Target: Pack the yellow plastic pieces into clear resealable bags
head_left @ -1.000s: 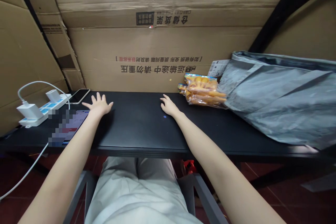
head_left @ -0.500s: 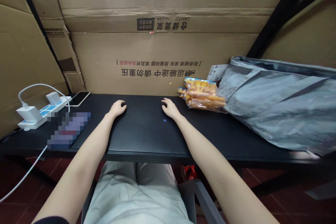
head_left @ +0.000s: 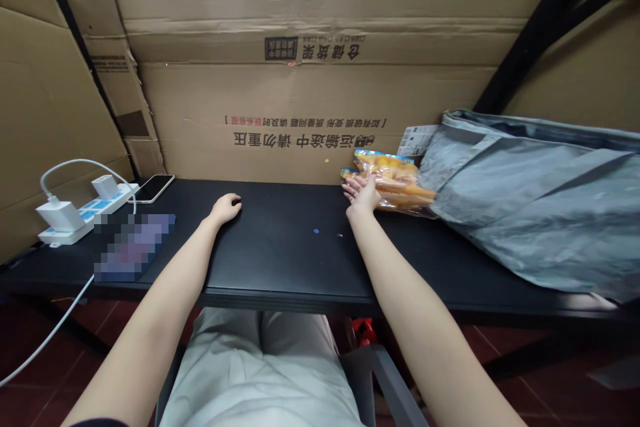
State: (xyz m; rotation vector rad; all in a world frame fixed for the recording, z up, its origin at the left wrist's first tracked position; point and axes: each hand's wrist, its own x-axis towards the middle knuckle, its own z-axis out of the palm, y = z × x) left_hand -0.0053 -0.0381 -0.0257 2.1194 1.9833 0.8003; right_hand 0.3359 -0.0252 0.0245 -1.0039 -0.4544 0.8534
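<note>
Tabletop (head_left: 280, 247) is occupied, near its back edge and right of its middle, by plastic packets (head_left: 405, 181), probably light, slippery, best held around their bulk. Before them the right hand (head_left: 365, 195) is spread, nothing gripped; the left hand (head_left: 226, 209) is half-curled, seemingly empty.

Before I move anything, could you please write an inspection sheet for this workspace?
Surface: flat black tabletop, small blue spot near its middle.
Job's things: clear plastic packets of orange items, right of centre.
Clutter: large grey fabric bag, right; white-edged dark-screened phone and pixelated flat item, left.
Hands: left hand loosely curled on the tabletop, palm hidden; right hand open at the packets, contact unclear.
Cables: white cable looping from a white charger in a white power strip, left.
Surroundings: brown printed cardboard panels behind; black frame bar, right.
</note>
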